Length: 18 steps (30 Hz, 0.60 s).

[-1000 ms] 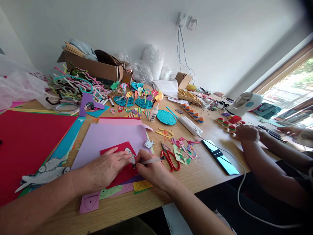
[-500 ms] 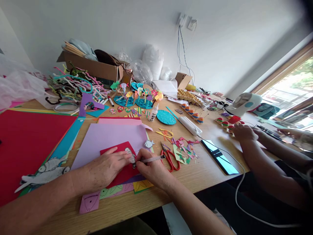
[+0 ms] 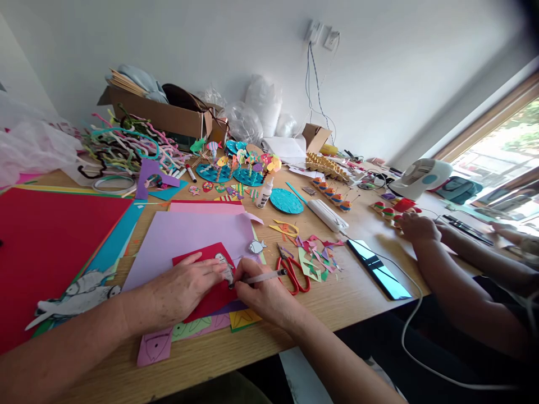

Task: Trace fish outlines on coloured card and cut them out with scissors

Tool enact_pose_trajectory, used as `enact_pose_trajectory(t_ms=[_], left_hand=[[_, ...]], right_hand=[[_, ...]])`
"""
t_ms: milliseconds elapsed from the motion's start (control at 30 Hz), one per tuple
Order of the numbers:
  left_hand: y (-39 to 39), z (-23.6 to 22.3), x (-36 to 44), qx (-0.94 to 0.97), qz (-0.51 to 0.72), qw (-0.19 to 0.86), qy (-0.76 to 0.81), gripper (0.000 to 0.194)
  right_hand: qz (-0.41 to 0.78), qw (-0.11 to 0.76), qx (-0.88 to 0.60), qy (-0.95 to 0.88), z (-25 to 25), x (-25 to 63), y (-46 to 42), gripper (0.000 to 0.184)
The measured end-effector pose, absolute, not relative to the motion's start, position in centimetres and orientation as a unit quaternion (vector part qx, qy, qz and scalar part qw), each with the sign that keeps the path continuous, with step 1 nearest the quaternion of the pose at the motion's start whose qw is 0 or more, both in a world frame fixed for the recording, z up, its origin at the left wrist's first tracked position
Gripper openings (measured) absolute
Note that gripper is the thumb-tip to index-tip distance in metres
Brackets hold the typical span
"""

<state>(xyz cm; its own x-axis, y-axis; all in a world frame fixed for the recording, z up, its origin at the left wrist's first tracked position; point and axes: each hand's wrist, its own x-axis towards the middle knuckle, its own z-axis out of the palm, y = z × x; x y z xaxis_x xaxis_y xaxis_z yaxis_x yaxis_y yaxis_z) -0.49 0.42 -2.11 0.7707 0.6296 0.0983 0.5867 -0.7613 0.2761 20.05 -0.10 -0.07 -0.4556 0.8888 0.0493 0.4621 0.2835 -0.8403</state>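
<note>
Pen [image 3: 263, 276] and Paper Fish [image 3: 226, 268] on a Crowded Worktop [image 3: 328, 306]

From where I stand, the worktop is of pale wood and runs along a plain whitish wall [image 3: 189, 39]. At its near edge, the left hand [image 3: 189, 283] lies palm down on a small red sheet [image 3: 214, 300], its grip spread flat and clasping nothing, the fingertips resting on the white paper fish. The grip of the right hand [image 3: 263, 289] is closed around the pen, whose tip points down at the edge of that fish. Beneath the red sheet is a larger lilac sheet [image 3: 193, 230]; a second fish cutout [image 3: 256, 247] lies near its right side. Red-handled scissors [image 3: 288, 262] rest just beside coloured scraps [image 3: 309, 266], with a phone [image 3: 379, 269] farther right. Behind them stand a glue bottle [image 3: 264, 195] and, beside it, a blue disc [image 3: 286, 201]. To the left, a broad red sheet [image 3: 59, 241] tops layered paper. Along the wall are tangled pipe cleaners [image 3: 126, 140], a cardboard box [image 3: 160, 118] and clear plastic bags [image 3: 263, 106]; wires hang from two sockets [image 3: 314, 32] above. At far right, a co-worker's hand [image 3: 421, 227] reaches over the worktop, and daylight enters through a wood-framed window [image 3: 505, 146].
</note>
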Motion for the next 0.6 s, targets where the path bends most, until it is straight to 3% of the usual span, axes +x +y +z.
enact_pose_trajectory(t_ms=[600], left_hand=[[0.33, -1.45, -0.48, 0.934, 0.074, 0.108, 0.331, 0.046]], right_hand=[[0.459, 0.275, -0.478, -0.696, -0.43, 20.62, -0.09, 0.013]])
